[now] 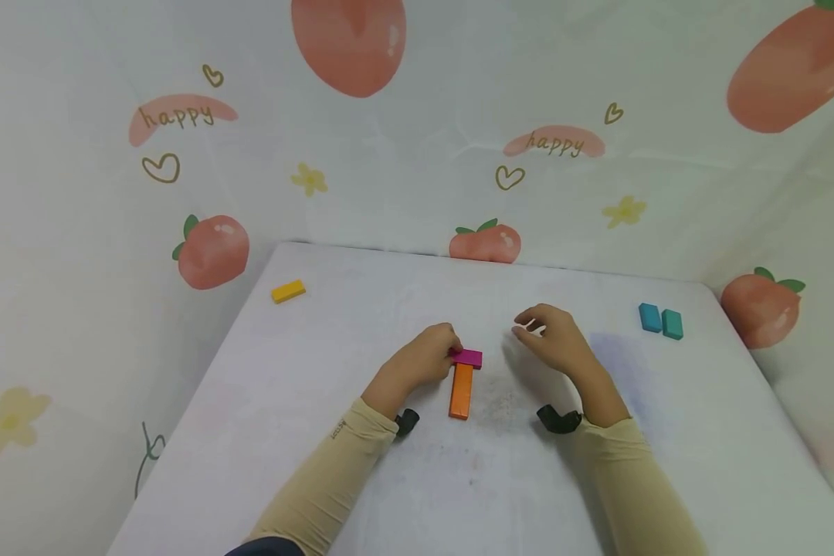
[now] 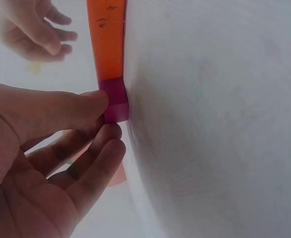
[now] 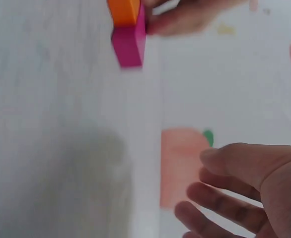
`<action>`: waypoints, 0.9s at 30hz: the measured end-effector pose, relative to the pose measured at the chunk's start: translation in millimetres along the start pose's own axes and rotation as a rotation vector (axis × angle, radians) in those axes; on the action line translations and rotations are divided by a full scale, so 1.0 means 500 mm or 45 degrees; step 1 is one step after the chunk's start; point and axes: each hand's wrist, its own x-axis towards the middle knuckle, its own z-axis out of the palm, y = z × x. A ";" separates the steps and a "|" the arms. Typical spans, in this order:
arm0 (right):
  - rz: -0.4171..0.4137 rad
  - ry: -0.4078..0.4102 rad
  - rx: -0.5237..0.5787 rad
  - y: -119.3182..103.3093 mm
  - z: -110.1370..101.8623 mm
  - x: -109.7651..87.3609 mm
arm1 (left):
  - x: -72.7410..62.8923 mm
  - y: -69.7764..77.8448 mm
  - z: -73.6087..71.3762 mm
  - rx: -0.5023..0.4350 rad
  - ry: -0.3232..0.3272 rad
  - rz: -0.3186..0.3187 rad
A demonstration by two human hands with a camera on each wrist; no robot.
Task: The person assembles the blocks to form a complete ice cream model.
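Note:
My left hand pinches the left end of a magenta block between thumb and fingertips. That block lies crosswise at the far end of an orange block, and the two form a T on the table. In the left wrist view the magenta block meets the end of the orange block. To the right, my right hand hovers over the table with loosely bent fingers and nothing in them. The right wrist view shows the magenta block's free end away from this hand.
A yellow block lies at the table's far left. Two blocks, one blue and one teal, lie side by side at the far right. A printed cloth hangs behind the white table.

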 end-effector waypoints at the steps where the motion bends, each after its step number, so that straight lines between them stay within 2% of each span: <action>1: 0.001 0.027 -0.009 0.008 -0.008 0.001 | 0.000 0.000 -0.001 -0.005 -0.002 -0.005; 7: 0.064 0.179 -0.068 0.057 -0.054 -0.001 | 0.000 0.001 -0.001 -0.016 -0.014 -0.016; 12: 0.185 0.252 -0.131 0.093 -0.097 -0.007 | 0.002 0.001 -0.002 0.006 -0.012 -0.010; 18: 0.238 0.343 -0.151 0.132 -0.139 -0.020 | 0.003 0.000 0.003 0.021 -0.008 -0.014; 27: 0.414 0.350 -0.212 0.195 -0.178 -0.034 | 0.004 -0.003 0.007 0.036 0.008 -0.011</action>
